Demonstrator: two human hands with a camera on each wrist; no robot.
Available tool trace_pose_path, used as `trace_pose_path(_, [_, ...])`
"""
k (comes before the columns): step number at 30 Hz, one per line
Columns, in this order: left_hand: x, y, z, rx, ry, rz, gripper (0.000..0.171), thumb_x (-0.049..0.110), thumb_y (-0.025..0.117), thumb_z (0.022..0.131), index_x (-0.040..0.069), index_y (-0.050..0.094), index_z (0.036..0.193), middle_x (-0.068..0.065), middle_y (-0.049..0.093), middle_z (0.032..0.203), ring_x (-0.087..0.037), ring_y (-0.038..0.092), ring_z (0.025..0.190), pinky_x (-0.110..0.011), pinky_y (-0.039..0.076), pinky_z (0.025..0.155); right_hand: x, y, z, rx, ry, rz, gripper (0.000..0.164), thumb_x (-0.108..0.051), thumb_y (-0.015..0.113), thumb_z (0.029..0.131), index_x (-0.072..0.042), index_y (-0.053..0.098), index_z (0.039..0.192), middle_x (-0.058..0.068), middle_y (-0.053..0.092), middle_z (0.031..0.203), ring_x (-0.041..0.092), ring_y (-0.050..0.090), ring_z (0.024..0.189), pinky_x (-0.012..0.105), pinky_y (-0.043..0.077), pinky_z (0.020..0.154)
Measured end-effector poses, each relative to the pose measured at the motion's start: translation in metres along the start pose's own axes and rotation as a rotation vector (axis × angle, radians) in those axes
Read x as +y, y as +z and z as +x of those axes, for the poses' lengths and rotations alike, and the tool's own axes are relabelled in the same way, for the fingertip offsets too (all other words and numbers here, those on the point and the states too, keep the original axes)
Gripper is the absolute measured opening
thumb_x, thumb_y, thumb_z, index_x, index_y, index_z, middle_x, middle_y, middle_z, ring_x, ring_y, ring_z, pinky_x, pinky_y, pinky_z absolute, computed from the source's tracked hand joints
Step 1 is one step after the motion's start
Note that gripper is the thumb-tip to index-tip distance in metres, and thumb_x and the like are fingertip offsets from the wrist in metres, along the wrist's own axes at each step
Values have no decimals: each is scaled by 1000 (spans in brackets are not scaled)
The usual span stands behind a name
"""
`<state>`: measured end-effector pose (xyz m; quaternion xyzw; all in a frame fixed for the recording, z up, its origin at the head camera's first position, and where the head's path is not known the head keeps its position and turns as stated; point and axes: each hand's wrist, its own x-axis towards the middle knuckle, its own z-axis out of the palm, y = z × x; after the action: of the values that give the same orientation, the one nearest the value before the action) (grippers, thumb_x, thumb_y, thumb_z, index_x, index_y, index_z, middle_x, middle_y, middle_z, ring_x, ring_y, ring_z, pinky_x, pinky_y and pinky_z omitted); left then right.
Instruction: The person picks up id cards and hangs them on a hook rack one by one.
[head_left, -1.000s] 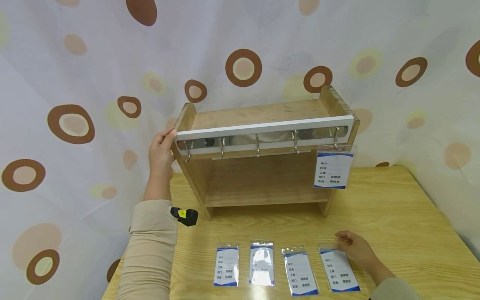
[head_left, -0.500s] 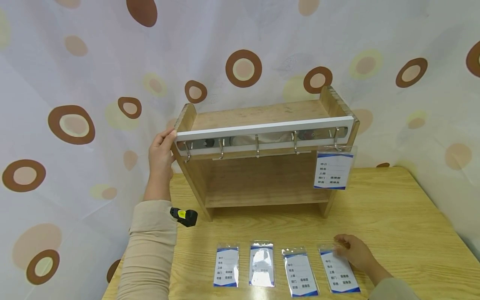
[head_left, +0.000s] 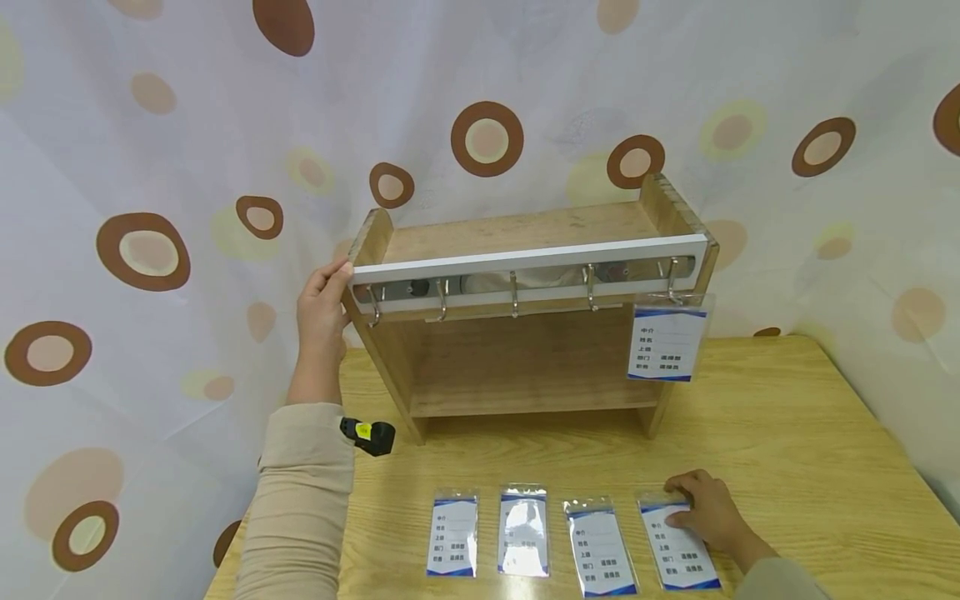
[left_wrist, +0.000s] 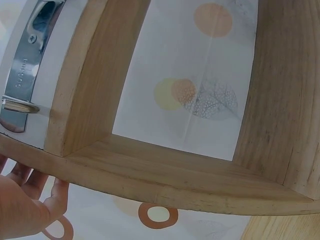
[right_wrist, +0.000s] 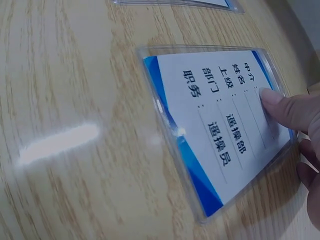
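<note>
My left hand (head_left: 321, 312) holds the upper left front corner of a wooden shelf (head_left: 525, 367), its fingers (left_wrist: 34, 183) against the outside of the side panel. My right hand (head_left: 708, 510) is at the top of the rightmost clear badge holder (head_left: 681, 546), flat on the table. In the right wrist view, the thumb (right_wrist: 280, 102) lies on the card's face and the other fingers are at and past its top edge, partly hidden. Another badge holder (head_left: 667, 342) hangs from the right end hook of the shelf's hook rail (head_left: 480, 283).
Three more badge holders lie in a row to the left: a near one (head_left: 602, 550), a glare-covered one (head_left: 524, 533) and the leftmost one (head_left: 453, 537). The wooden table (head_left: 780, 433) runs back to a patterned curtain (head_left: 525, 67). A small black device (head_left: 369, 435) is on my left wrist.
My right hand has moved slightly left and its thumb has come down onto the rightmost badge holder's card. The left hand and the shelf stay in place.
</note>
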<state>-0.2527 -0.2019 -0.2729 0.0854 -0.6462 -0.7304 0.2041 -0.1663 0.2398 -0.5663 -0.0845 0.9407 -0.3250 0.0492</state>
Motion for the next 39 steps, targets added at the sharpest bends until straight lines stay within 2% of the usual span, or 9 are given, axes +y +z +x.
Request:
trace_pose_path(8, [0, -1, 0, 3, 1, -1, 28, 21, 55, 84, 9, 58, 109, -3, 47, 119, -14, 42, 109, -46, 31, 90, -4, 0, 3, -10, 22, -30, 42, -21, 78, 54, -8, 57, 89, 16, 49, 99, 38, 41, 89, 52, 33, 77])
trace_pose_path(13, [-1, -1, 1, -3, 8, -6, 26, 21, 56, 84, 10, 59, 107, -2, 48, 117, -14, 42, 108, -46, 31, 89, -5, 3, 3, 11, 8, -43, 42, -18, 78, 52, -9, 55, 86, 8, 53, 89, 27, 45, 81, 44, 36, 73])
trace_pose_path(16, [0, -1, 1, -6, 9, -6, 25, 21, 56, 84, 10, 59, 106, -2, 48, 117, -13, 41, 108, -47, 31, 89, -5, 3, 3, 8, 11, -41, 42, -17, 78, 52, -7, 54, 85, 3, 52, 83, 21, 44, 77, 39, 36, 70])
trace_pose_path(23, [1, 1, 0, -3, -2, 11, 24, 22, 57, 83, 11, 59, 104, -2, 47, 120, -13, 40, 111, -47, 31, 89, -8, -1, 0, -31, 36, -34, 45, -20, 77, 55, -1, 57, 90, 5, 49, 81, 23, 43, 76, 38, 37, 67])
trace_pose_path(31, [-1, 0, 0, -8, -1, 13, 27, 21, 56, 84, 9, 58, 108, -2, 47, 119, -13, 40, 110, -48, 30, 89, -11, -8, -1, -58, 36, 54, 41, -11, 76, 58, 1, 54, 90, 8, 44, 79, 19, 41, 70, 33, 38, 62])
trace_pose_path(39, [-1, -1, 1, -5, 8, 8, 26, 22, 56, 84, 10, 58, 107, -3, 47, 119, -13, 41, 109, -46, 30, 90, -10, -14, 1, -27, 54, 111, 39, -11, 72, 65, 3, 52, 96, 7, 50, 83, 21, 46, 75, 37, 40, 66])
